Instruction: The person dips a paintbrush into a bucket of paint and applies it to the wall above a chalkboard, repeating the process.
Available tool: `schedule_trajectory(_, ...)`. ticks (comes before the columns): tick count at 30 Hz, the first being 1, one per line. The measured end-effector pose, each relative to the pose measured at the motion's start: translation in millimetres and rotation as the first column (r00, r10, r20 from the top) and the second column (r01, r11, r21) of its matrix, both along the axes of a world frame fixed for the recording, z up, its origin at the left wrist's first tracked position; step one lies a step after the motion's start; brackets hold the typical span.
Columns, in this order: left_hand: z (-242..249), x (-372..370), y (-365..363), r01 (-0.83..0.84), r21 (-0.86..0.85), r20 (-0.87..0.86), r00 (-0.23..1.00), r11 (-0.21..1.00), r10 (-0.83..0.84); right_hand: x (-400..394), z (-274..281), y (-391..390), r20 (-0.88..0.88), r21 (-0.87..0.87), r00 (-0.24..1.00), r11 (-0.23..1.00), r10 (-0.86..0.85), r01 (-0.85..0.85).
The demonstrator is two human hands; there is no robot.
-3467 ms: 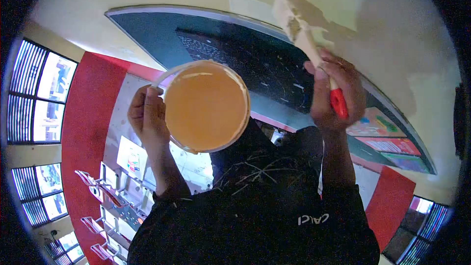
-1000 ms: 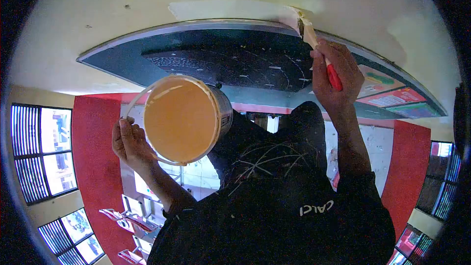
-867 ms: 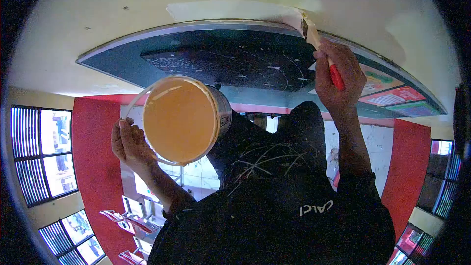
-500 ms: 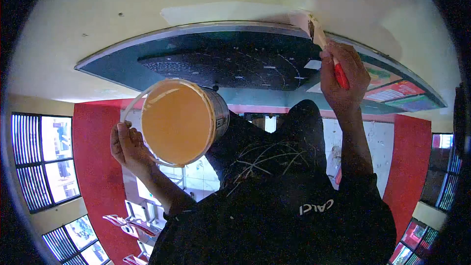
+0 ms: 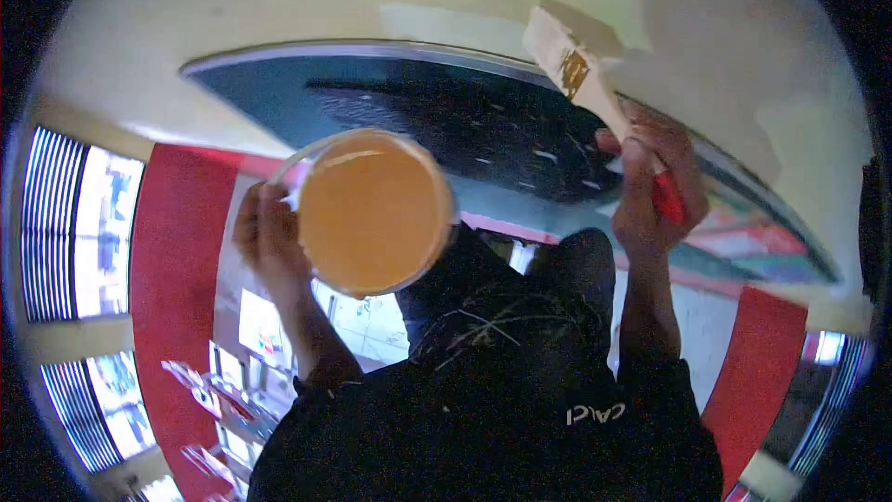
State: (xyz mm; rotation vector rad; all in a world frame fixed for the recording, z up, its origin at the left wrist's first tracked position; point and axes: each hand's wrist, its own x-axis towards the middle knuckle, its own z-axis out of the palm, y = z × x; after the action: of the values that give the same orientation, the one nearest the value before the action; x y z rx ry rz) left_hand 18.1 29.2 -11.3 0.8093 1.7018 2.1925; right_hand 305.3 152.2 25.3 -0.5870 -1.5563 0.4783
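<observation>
My left hand (image 5: 269, 228) grips a round paint bucket (image 5: 372, 214) at its side near the pale handle (image 5: 302, 156). Peach-orange paint fills the mouth of the bucket, which faces me. In my right hand (image 5: 655, 181) is a flat paintbrush (image 5: 604, 102), the fingers wrapped round its red grip. Pale paint covers the bristles, with a brown patch near the ferrule. The brush tip overlaps the cream wall (image 5: 706, 28) just above the grey-framed dark chalkboard (image 5: 446, 121). A lighter painted strip (image 5: 446, 23) runs along the wall above the frame.
Colourful posters (image 5: 753, 240) are on the right part of the board. Below are red wall bands (image 5: 181, 270) and barred windows (image 5: 70, 223) at the left, with chairs (image 5: 218, 390) at lower left. My knees and dark shirt (image 5: 465, 418) fill the lower middle.
The brush has come away from the board's top edge, its bristles now pointing up and left. The bucket appears further right in view, and the whole view has tilted.
</observation>
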Motion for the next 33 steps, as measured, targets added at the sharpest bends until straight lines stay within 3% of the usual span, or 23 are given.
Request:
schedule_trajectory(2, 12, 7, -2, 0.083, -0.023, 0.059, 0.995, 0.996, -0.081, -31, -15, 13, 0.003, 0.014, 0.997, 0.997, 0.076, -0.076)
schedule_trajectory(4, 11, 4, -2, 0.054, -0.019, 0.001, 0.999, 0.998, -0.054, -61, -26, 28, 0.033, 0.074, 0.994, 0.992, 0.102, -0.105)
schedule_trajectory(7, 13, 2, -7, 0.021, -0.030, 0.042, 0.999, 0.999, -0.019, -88, -25, 43, 0.208, 0.242, 0.977, 0.966, 0.036, -0.087)
schedule_trajectory(13, -2, -8, -13, 0.041, 0.021, 0.073, 0.996, 0.999, -0.043, -120, -50, 56, 0.154, 0.201, 0.984, 0.972, 0.089, -0.119)
schedule_trajectory(14, 1, -2, -8, -0.080, 0.005, 0.088, 0.993, 0.997, 0.079, -121, -52, 59, 0.167, 0.206, 0.983, 0.972, 0.076, -0.110)
schedule_trajectory(21, -2, -8, -9, -0.018, 0.039, 0.054, 0.998, 0.999, 0.016, -99, -42, 47, 0.223, 0.217, 0.973, 0.976, -0.056, 0.007)
schedule_trajectory(22, -4, -5, -3, -0.122, 0.077, 0.113, 0.987, 0.990, 0.113, -90, -41, 45, 0.237, 0.225, 0.968, 0.974, -0.081, 0.026)
schedule_trajectory(25, -10, -12, -8, 0.013, 0.118, 0.081, 0.996, 0.993, -0.023, -64, -33, 39, 0.306, 0.238, 0.934, 0.965, -0.184, 0.112)
schedule_trajectory(29, -9, -11, -9, 0.007, 0.087, 0.065, 0.998, 0.996, -0.013, -32, -31, 37, 0.338, 0.260, 0.895, 0.943, -0.292, 0.209)
schedule_trajectory(32, -16, -19, -8, -0.017, 0.146, 0.203, 0.979, 0.989, -0.014, -13, -21, 31, 0.375, 0.243, 0.873, 0.942, -0.313, 0.234)
schedule_trajectory(33, -16, -16, -8, -0.006, 0.154, 0.149, 0.989, 0.988, -0.017, -8, -21, 29, 0.387, 0.234, 0.861, 0.938, -0.330, 0.255)
